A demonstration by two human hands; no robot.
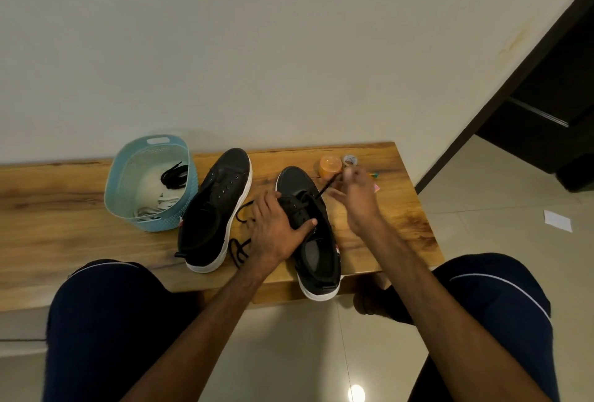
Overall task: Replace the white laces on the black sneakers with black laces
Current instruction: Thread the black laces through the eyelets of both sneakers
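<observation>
Left grip point(276, 228) clamps the right sneaker point(294, 181) on the counter point(64, 202); right grip point(356, 199) pinches its black lace point(326, 187).

Head-worn camera looking down
It is tilting forward and down, close above the long brown wooden bench point(64, 205).

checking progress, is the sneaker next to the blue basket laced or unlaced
Unlaced: the sneaker beside the basket shows bare eyelets with no lace through them.
</observation>
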